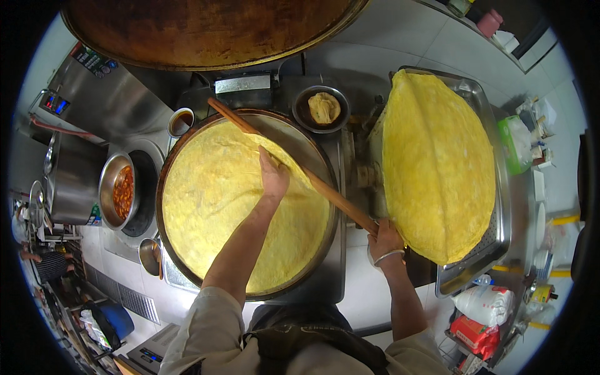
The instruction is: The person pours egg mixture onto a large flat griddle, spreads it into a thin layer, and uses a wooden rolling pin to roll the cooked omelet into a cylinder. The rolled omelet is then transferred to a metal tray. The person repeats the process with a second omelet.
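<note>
A large, thin yellow egg sheet (pixel 211 201) covers most of a round griddle pan (pixel 161 211). One edge of the sheet is folded over a long wooden rolling stick (pixel 344 205) that crosses the pan diagonally. My right hand (pixel 386 239), with a bangle at its wrist, grips the lower right end of the stick. Resting on the sheet beside the fold, my left hand (pixel 274 177) lies flat with its fingers extended; it does not grip the stick. To the right, another big yellow sheet (pixel 438 164), with a ridge down its middle, lies over a perforated metal tray (pixel 501 211).
Behind the pan stand a metal bowl (pixel 299 115) holding a pale lump and a cup of brown liquid (pixel 181 123). At left are a bowl of red sauce (pixel 123 192) and a steel pot (pixel 77 178). A large round lid (pixel 211 33) hangs above. Another person is partly visible at far left.
</note>
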`<state>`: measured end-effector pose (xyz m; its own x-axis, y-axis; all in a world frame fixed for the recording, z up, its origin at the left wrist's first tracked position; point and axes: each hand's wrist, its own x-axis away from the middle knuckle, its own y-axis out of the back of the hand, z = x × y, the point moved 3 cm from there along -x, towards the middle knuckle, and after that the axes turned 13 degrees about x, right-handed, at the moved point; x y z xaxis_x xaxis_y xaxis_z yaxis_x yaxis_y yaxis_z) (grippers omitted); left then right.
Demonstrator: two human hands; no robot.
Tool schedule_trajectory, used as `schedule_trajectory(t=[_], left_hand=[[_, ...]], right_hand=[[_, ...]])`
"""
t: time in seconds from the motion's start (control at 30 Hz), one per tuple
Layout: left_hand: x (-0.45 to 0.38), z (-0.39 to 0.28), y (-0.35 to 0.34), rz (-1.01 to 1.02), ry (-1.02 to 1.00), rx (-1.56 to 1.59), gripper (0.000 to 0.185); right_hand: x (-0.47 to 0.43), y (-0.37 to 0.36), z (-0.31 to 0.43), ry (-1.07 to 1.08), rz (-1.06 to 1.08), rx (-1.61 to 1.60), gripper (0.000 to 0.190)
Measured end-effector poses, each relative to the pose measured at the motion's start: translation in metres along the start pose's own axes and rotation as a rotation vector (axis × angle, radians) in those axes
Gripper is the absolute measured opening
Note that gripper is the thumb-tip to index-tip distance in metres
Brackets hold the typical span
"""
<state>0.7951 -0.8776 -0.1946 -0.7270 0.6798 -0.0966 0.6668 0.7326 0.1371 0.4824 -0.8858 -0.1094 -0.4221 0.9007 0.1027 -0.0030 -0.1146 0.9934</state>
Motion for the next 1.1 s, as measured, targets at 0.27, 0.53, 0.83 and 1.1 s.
schedule_trajectory(t=[0.27, 0.53, 0.83, 1.1], left_hand=[[-0.002, 0.028, -0.005, -0.006, -0.220, -0.414, 0.072], [-0.014, 0.015, -0.012, 0.155, -0.273, -0.781, 0.063], [-0.017, -0.004, -0.013, 0.242, -0.720, -0.857, 0.056], [0.104, -0.037, 0.078, 0.466, -0.343, -0.742, 0.063]], right_hand=[[-0.006, -0.007, 0.001, -0.089, -0.058, -0.078, 0.033], [0.002, 0.014, 0.013, 0.202, 0.239, -0.384, 0.030], [0.022, 0.011, 0.036, 0.278, 0.464, -0.483, 0.035], [-0.006, -0.023, 0.014, 0.164, 0.400, -0.429, 0.031]])
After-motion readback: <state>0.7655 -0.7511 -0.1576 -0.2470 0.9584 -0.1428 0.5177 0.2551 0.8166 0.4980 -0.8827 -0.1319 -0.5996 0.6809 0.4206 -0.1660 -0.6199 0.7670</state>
